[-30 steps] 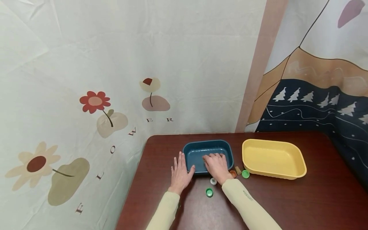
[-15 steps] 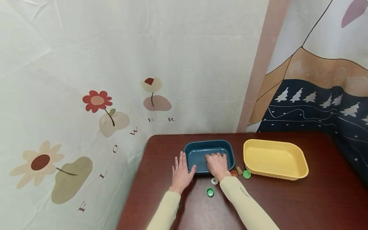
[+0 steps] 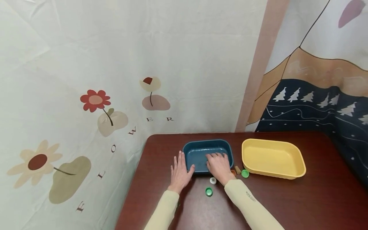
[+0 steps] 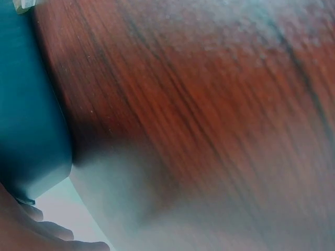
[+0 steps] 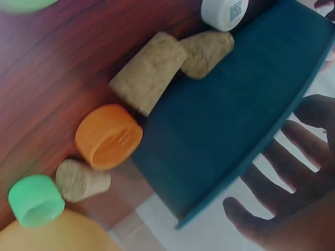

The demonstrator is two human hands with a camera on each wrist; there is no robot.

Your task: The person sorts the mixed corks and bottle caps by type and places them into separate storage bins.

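Note:
My left hand (image 3: 180,175) rests with straight fingers at the left end of the blue tray (image 3: 207,141). In the left wrist view its fingers (image 4: 47,232) show beside the tray's outer wall. My right hand (image 3: 219,166) reaches over the tray's front rim, fingers loosely bent above its inside. The right wrist view shows those fingers apart, with nothing visible between them. Along the tray's outer wall lie a large cork stopper (image 5: 149,70), a second cork (image 5: 209,51), an orange cap (image 5: 97,128) and a white cap (image 5: 214,11).
A yellow tray (image 3: 273,141) stands to the right on the brown table (image 3: 287,204). Between the trays are a light green cap (image 3: 245,173) and a small cork (image 3: 237,169). A green cap (image 3: 209,191) lies nearer the front. A printed cloth (image 3: 201,80) hangs behind.
My right hand has shifted slightly to the right within the blue tray, and its fingers look less bunched. The left hand stays at the tray's left end.

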